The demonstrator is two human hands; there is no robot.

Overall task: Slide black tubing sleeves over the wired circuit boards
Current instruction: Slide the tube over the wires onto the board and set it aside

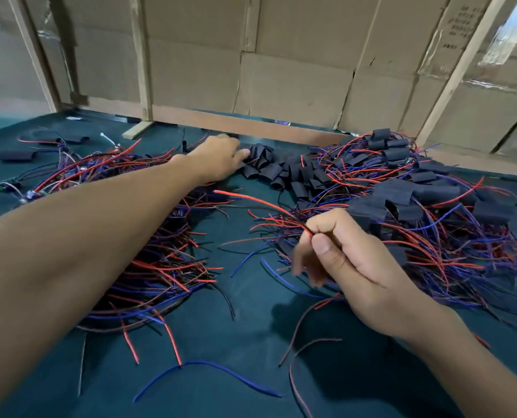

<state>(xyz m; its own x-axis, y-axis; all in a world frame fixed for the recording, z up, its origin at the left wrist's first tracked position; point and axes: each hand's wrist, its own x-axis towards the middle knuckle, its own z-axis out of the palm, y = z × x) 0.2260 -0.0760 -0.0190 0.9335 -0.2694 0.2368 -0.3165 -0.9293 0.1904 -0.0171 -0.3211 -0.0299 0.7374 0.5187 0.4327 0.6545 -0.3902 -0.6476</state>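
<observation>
My left hand (pixel 221 159) is stretched far forward, its fingertips touching a heap of loose black tubing sleeves (pixel 269 170) near the back of the table; whether it grips one I cannot tell. My right hand (pixel 341 254) pinches a bundle of red and black wires (pixel 269 212) between thumb and forefinger; the circuit board at their end is hidden. A pile of unsleeved wired boards (pixel 160 260) lies under my left forearm. A pile of sleeved boards (pixel 432 200) lies to the right.
The table has a dark green cloth (pixel 251 342) with stray red, blue and black wires. Cardboard panels (pixel 281 70) on wooden battens wall off the back. A few loose sleeves (pixel 14 155) lie at the far left.
</observation>
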